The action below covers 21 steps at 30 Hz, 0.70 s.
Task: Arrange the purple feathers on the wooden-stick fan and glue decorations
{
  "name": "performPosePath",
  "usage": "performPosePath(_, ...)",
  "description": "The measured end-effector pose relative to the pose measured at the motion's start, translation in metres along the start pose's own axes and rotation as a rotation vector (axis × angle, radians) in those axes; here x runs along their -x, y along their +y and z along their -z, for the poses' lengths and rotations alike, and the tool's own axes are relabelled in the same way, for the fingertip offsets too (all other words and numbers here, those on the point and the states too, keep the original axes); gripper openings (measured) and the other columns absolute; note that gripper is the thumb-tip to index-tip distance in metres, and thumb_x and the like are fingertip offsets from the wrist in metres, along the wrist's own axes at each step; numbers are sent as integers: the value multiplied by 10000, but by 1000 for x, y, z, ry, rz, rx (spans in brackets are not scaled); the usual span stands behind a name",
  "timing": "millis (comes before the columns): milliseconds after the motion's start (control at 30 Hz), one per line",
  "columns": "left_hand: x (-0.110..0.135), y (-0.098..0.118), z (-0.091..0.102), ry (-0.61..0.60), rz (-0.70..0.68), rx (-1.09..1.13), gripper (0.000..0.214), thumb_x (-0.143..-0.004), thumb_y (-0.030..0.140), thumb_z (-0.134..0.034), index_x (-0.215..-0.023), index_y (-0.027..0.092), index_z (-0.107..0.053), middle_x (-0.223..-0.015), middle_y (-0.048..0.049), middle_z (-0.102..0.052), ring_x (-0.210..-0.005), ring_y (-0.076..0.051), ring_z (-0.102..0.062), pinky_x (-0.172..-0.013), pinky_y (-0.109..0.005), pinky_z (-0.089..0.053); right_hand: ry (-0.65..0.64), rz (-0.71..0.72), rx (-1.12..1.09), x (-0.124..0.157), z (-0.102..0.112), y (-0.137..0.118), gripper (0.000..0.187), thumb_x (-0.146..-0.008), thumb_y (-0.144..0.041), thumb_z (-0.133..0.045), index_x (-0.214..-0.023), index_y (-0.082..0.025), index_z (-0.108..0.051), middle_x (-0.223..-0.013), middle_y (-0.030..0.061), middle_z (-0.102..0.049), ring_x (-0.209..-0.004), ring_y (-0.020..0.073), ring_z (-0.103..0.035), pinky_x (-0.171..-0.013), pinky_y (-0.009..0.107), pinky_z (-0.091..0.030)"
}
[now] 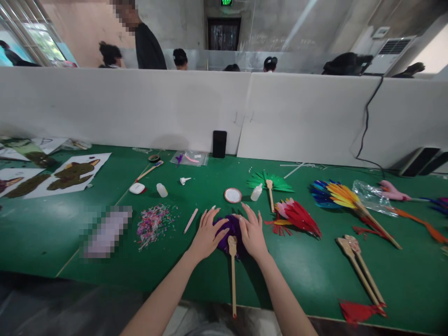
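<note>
Both my hands rest on a purple feather fan (231, 227) lying on the green table (196, 275). My left hand (207, 234) lies flat on the fan's left side with its fingers spread. My right hand (252, 232) lies flat on the right side, fingers stretched out. The fan's wooden handle (233, 275) runs from between my hands toward me. A small white dish with a red rim (233, 195) and a small white glue bottle (256, 192) stand just beyond the fan.
Finished fans lie to the right: green (271, 182), red (297, 214), blue and yellow (338, 196). Two bare wooden handles (360, 268) lie at right. A heap of coloured bits (154, 224) and a pink stick (191, 220) lie at left. A white partition (140, 107) backs the table, with people behind it.
</note>
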<state>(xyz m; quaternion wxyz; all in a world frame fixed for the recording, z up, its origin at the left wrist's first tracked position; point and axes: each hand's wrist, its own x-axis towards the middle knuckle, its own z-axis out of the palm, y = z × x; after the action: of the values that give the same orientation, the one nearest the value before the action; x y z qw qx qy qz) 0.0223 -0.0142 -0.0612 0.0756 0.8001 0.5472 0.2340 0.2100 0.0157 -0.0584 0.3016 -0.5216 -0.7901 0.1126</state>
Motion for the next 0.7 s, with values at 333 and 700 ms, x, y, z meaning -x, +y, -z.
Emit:
performPosePath(333,-1,2,2,28,24,-16,306,-955,360,-365,-1125,234,-585,-1401,-93,-370,-1373,-273,-258,-1124,-538,-246,2,-2,13,-2,1,1,430,-979,-296,-286,-1058,-224,-703,-1447,90,-425,-1342,273,-352,-1101,602,-122)
performPosePath(700,-1,2,1,-9,3,-34,344,-951,380,-371,-1231,284,-547,-1417,-83,-366,-1377,-288,-258,-1112,-558,-253,91,-53,-76,2,8,6,426,-984,-308,-261,-1157,-207,-637,-1416,106,-453,-1338,240,-362,-1105,589,-136)
